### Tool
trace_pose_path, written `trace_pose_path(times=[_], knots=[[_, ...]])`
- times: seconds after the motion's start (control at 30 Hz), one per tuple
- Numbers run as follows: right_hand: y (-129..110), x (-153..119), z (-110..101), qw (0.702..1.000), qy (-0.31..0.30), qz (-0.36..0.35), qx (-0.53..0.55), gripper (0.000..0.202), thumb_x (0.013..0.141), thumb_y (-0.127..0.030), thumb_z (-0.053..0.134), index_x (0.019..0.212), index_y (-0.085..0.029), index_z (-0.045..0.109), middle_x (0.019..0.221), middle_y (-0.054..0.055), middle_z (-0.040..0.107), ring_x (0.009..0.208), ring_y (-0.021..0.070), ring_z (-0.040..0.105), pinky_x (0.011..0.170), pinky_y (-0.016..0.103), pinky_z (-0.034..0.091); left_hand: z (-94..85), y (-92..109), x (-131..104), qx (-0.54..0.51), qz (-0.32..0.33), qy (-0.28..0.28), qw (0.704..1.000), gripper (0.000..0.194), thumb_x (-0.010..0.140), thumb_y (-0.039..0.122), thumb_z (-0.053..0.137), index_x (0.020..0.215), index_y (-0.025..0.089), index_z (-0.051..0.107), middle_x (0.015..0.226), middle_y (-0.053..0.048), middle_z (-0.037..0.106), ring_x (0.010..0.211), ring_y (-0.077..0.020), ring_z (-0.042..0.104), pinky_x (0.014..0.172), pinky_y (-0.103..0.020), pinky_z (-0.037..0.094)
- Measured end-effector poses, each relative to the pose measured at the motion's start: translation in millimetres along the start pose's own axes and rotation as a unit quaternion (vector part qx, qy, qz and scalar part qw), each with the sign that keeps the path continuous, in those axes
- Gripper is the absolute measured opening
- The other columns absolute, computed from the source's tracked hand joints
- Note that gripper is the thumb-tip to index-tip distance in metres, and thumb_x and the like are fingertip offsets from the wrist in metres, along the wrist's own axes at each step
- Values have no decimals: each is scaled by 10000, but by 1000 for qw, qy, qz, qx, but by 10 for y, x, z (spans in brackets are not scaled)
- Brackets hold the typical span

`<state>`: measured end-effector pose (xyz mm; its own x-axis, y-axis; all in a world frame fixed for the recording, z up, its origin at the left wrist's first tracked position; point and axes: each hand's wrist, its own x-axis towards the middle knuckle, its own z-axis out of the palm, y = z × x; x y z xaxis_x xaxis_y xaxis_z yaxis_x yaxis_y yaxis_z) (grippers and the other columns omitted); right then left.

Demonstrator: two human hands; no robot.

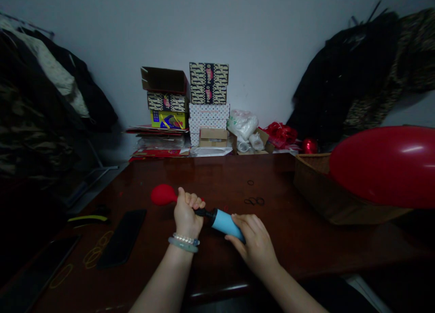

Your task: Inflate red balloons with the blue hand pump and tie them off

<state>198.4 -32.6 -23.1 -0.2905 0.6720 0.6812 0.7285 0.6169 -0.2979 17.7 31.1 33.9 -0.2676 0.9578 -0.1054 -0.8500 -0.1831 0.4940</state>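
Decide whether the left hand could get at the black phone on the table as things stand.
Probably yes: the phone lies just left of the left hand with bare table between, but that hand must first release the small balloon.

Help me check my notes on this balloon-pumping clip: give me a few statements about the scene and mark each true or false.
1. The left hand grips the neck of a small red balloon on the pump's nozzle. True.
2. The right hand holds a green pump. False: the hand pump's barrel is light blue.
3. A large inflated red balloon lies in the brown cardboard box on the right. True.
4. The dark wooden table carries no rubber bands. False: yellow rubber bands lie at the left.
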Motion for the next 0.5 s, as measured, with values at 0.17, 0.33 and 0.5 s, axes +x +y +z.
trace_pose_path(times=[0.17,0.33,0.5], knots=[[-14,24,11,1000,-2,-6,6,378,859,-343,596,1196,-188,524,1037,124,628,918,264,586,789,443,504,-4,-4,0,5,-1,2,1000,498,847,431,554,540,188,246,439,75,251,363,-54,248,392,-203,265],[33,55,-9,1000,-11,-15,7,420,841,-331,627,1213,-171,515,1061,123,626,950,256,577,821,431,502,-10,143,59,-3,13,15,1000,478,880,385,512,540,186,241,425,72,255,351,-56,247,385,-199,259],[112,68,-54,1000,-18,-18,0,439,839,-345,629,1230,-183,511,1082,117,629,959,247,580,828,427,504,-70,351,152,-12,34,32,999,481,908,401,457,541,187,232,420,71,247,348,-56,244,380,-194,252]])
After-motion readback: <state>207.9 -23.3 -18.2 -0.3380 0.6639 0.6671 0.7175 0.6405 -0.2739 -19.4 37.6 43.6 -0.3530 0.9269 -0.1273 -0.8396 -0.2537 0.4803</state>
